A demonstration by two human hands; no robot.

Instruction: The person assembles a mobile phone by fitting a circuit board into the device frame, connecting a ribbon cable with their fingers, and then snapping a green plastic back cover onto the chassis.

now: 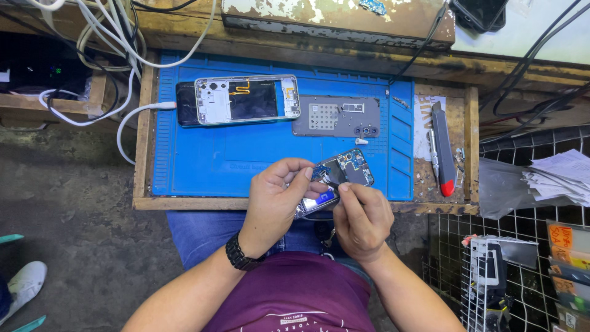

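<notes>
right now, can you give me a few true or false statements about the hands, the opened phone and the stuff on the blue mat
1. Both hands, the left hand and the right hand, are on the opened phone. True.
2. A second phone frame lies at the back of the blue mat. True.
3. The utility knife lies on the mat. False: it lies on the wooden tray, right of the mat.
4. The grey back cover is in the left hand's grip. False: it lies flat on the mat, untouched.
5. The wristband is on the right wrist. False: the left.
</notes>
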